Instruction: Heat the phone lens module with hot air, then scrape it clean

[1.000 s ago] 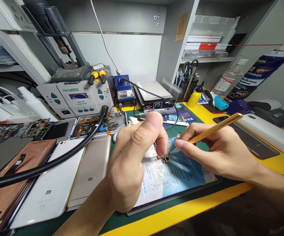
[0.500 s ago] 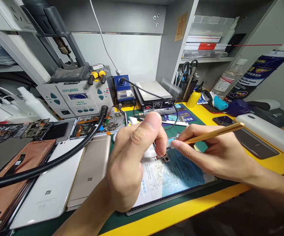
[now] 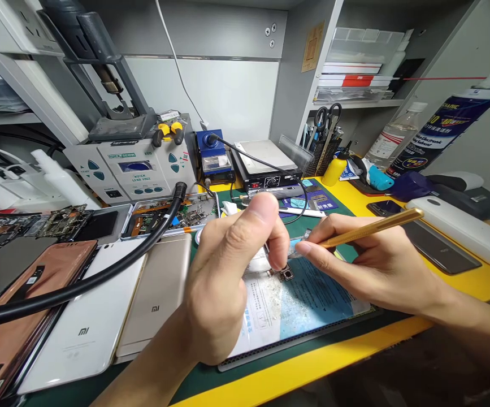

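Observation:
My left hand [image 3: 225, 277] is closed with the thumb on top, raised over the left part of a blue-and-white printed sheet [image 3: 312, 308]. What its fingers hold, if anything, is hidden behind the hand. My right hand [image 3: 367, 265] pinches a slim gold-coloured hand tool [image 3: 372, 227], its rear end pointing up to the right. The tool's working tip cannot be made out near the left fingers. Just below both hands, a small camera module [image 3: 286, 273] lies on the sheet among fine pale crumbs.
Left of my hands lie a white phone back [image 3: 81, 322], a gold phone back [image 3: 155, 299] and a tray of circuit parts [image 3: 198, 212]. A thick black hose [image 3: 100, 282] crosses them. Behind stand a soldering station [image 3: 134, 169] and a heating plate [image 3: 265, 161]. Phones [image 3: 443, 249] lie at right.

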`<state>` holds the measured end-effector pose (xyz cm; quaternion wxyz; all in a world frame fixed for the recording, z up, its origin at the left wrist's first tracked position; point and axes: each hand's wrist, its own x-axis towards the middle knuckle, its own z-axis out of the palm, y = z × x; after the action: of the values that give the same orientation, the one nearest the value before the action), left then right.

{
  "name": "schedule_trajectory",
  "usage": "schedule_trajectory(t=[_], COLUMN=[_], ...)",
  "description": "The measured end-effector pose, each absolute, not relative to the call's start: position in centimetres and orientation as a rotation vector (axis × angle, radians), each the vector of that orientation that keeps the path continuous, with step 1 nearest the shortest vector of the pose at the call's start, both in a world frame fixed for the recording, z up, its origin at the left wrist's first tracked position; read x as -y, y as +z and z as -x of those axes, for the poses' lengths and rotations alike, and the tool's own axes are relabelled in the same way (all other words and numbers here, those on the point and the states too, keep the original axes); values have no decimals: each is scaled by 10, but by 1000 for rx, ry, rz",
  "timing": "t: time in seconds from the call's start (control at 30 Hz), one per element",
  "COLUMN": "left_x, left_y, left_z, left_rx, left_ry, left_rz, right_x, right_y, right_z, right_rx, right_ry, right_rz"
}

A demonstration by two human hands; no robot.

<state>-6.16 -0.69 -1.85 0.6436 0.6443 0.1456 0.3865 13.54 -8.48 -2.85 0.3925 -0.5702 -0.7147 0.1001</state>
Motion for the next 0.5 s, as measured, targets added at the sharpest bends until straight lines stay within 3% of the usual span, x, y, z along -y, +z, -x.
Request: schedule_trajectory(t=[0.17, 0.5], left_x=[7, 7], left_y=[-18, -20], left_z=[63, 63], left_rx=[-330, -318], left_ry=[872, 859], left_rz=[-1467, -1456], right_x=[86, 80], right_y=[-27, -19], right_z=[-135, -136], right_rx=[1738, 1462], right_ry=[349, 844], right_rz=[1482, 1586])
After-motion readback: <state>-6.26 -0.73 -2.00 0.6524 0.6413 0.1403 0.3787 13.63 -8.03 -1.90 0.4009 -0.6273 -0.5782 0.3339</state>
